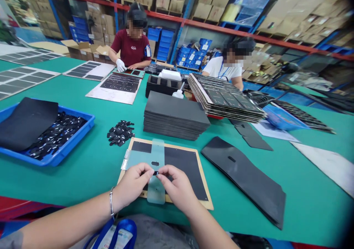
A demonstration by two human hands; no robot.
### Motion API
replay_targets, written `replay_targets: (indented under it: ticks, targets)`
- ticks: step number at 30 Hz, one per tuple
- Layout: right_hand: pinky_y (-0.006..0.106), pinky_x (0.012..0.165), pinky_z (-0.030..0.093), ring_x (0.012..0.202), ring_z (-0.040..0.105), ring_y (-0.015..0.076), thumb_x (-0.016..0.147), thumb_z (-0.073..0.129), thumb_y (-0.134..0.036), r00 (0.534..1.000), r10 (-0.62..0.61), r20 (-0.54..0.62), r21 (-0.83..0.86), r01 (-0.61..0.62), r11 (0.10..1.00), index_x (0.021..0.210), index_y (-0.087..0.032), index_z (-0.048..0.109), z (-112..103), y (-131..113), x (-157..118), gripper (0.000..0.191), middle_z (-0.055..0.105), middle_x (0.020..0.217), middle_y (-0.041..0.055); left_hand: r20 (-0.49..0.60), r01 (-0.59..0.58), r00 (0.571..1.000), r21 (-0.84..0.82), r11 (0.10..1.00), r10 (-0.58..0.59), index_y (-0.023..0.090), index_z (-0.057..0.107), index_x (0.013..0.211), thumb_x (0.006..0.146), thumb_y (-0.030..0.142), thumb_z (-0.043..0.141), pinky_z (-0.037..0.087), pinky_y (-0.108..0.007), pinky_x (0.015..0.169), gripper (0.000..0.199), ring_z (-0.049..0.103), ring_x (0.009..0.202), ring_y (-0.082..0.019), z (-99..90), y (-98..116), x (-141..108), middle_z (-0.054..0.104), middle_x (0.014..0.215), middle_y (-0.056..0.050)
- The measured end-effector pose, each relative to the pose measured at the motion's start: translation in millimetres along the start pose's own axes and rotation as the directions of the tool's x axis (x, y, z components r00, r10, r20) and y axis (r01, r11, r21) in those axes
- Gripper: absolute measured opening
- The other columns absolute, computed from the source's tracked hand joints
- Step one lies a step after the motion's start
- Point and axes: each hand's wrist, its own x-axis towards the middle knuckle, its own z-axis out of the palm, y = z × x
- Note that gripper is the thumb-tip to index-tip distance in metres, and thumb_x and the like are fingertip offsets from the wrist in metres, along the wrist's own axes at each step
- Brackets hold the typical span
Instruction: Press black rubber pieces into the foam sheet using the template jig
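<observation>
Both my left hand (138,179) and my right hand (174,182) pinch one small black piece (155,173) between thumb and fingertips. They hold it just over a translucent template (157,151) with an oblong slot. Under the template lies a black sheet (190,168) on a wooden-edged board (203,181), with a metal hinge (125,160) on its left side. Beyond the board, to the left, is a loose heap of similar small black pieces (121,133). Behind it rises a stack of black sheets (175,111).
Left stands a blue tray (73,140) of black pieces, partly covered by a black sheet (30,122). Right lies a pile of black sheets (246,179). Farther back are stacked panels (226,98), a white bottle (178,93) and two co-workers (134,42) across the green table (110,182).
</observation>
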Motion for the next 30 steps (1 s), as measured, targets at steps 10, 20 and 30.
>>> replay_targets:
  ticks: [10,20,30]
  targets:
    - [0.033,0.071,0.032,0.079,0.052,0.0181,0.089,0.042,-0.018,0.967,-0.21,0.145,-0.541,0.255,0.802,0.095,-0.019,0.063,-2,-7,-2,0.021,0.064,0.083,0.005,0.083,-0.202,0.979,0.342,0.918,0.184,0.019,0.062,0.076,0.084,0.024,0.045,0.037,-0.023,0.063,0.019,0.052,0.066,-0.014,-3.5,3,-1,0.06,0.068,0.0]
    - [0.033,0.074,0.031,0.078,0.051,0.017,0.091,0.039,-0.017,0.95,-0.182,0.253,-0.501,0.289,0.815,0.096,-0.018,0.062,-10,-7,-3,0.023,0.062,0.083,0.0055,0.146,-0.215,0.974,0.355,0.91,0.174,0.018,0.058,0.072,0.082,0.02,0.045,0.036,-0.021,0.06,0.016,0.05,0.063,-0.013,-4.8,2,-1,0.056,0.065,0.001]
    - [0.033,0.074,0.036,0.074,0.054,0.017,0.087,0.042,-0.016,0.963,-0.157,0.219,-0.472,0.246,0.847,0.088,-0.02,0.064,-9,-8,-3,0.022,0.063,0.077,0.0036,0.178,-0.17,0.977,0.337,0.926,0.115,0.018,0.058,0.074,0.081,0.023,0.046,0.036,-0.022,0.058,0.015,0.05,0.061,-0.012,-2.0,1,-1,0.057,0.064,0.002]
